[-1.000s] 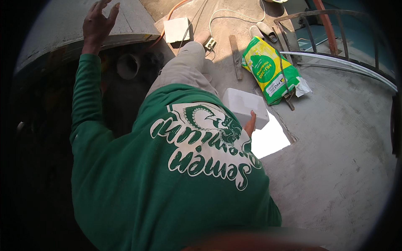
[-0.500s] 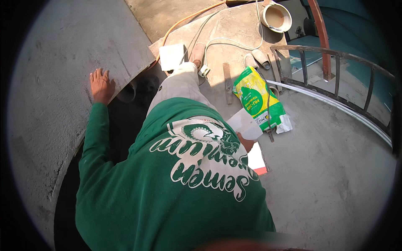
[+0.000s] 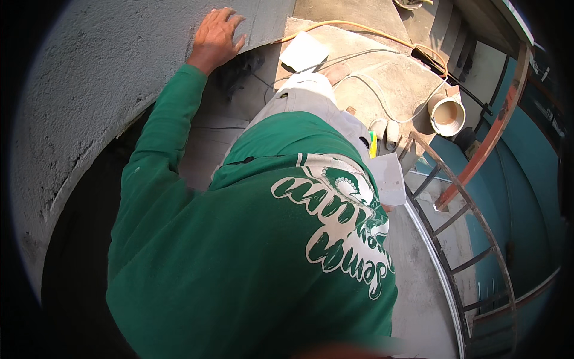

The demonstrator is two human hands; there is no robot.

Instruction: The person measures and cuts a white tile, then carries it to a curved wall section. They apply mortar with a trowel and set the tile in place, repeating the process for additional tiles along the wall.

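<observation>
My left hand [image 3: 216,39] rests open on the grey plastered surface [image 3: 131,54], near its edge, with the fingers spread. Mostly hidden behind my green sweatshirt, my right hand [image 3: 387,209] shows only a sliver of skin at the lower edge of a flat white panel [image 3: 388,179]. That panel stands out at my right side, and my right hand appears to grip it. A yellow and green bag [image 3: 373,145] peeks out just beyond the panel, mostly covered by my body.
A second white square piece [image 3: 304,51] lies ahead near an orange hose [image 3: 359,25] and a cable. Slippers [image 3: 391,135] and a bucket [image 3: 447,116] of murky liquid stand ahead right. A metal railing [image 3: 469,206] and white pipes [image 3: 433,257] run along the right.
My left hand has moved forward and right along the grey surface. My view and body have turned, so the bag is now mostly hidden and the railing nearer. The panel stays at my right side.
</observation>
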